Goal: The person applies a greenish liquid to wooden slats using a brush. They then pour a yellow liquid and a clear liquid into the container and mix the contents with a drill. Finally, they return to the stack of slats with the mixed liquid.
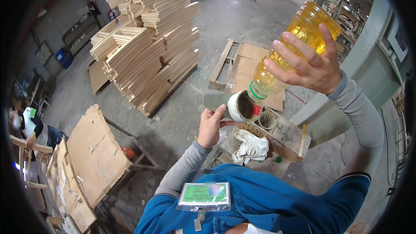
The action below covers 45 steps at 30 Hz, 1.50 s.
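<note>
My right hand (310, 63) is wrapped round a large clear plastic bottle (277, 67) of yellow liquid. The bottle is tipped neck-down, and its green-ringed mouth is at the rim of a stained white cup (235, 106). Dark inside, the cup shows a red patch on its inner wall. A flat grey piece (213, 102) sticks out from the cup's left side. My left hand (211, 125) is closed, thumb and fingers gripping this flat piece and steadying the cup. Whether liquid is flowing cannot be made out.
Below the cup, a small wooden bench (286, 141) carries another pot (268, 120), a crumpled white cloth (250, 146) and a green cap (278, 159). Stacked curved wooden parts (147, 56) stand ahead left. A worn board-topped table (97, 147) and another person (37, 125) are at left.
</note>
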Motion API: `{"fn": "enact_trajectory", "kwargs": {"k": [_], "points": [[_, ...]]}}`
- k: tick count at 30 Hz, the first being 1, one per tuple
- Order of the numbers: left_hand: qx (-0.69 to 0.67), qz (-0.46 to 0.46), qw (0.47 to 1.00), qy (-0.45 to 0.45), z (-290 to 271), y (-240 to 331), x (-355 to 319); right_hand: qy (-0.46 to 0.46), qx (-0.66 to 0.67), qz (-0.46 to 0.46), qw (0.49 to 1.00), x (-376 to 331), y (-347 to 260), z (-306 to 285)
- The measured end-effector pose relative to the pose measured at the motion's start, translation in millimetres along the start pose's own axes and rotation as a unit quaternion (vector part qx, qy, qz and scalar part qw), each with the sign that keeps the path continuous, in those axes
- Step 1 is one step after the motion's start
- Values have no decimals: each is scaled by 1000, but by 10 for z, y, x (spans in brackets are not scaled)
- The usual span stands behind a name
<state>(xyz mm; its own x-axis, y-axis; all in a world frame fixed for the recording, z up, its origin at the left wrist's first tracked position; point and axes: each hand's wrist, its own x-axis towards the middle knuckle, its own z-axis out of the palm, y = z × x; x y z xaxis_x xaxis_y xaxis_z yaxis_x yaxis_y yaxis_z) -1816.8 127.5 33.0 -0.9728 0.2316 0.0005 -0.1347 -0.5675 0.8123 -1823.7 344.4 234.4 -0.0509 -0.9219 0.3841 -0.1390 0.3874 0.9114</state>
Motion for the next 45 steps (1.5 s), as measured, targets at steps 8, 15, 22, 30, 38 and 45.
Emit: {"fn": "enact_trajectory", "kwargs": {"k": [8,15,22,30,38,45], "points": [[-5,-9,1000,-4,265,-249,-126,11,0,-5,1000,-296,39,-139],[8,-5,1000,-18,388,-171,-135,16,-14,17,1000,-483,69,-248],[10,-7,1000,-3,444,-169,-191,47,2,39,998,-507,73,-215],[10,-13,1000,13,392,-232,-253,53,14,51,997,-510,76,-145],[4,-6,1000,13,429,-234,-263,40,24,39,998,-553,102,-138],[9,-4,1000,10,431,-272,-235,35,22,53,998,-623,68,-89]]}}
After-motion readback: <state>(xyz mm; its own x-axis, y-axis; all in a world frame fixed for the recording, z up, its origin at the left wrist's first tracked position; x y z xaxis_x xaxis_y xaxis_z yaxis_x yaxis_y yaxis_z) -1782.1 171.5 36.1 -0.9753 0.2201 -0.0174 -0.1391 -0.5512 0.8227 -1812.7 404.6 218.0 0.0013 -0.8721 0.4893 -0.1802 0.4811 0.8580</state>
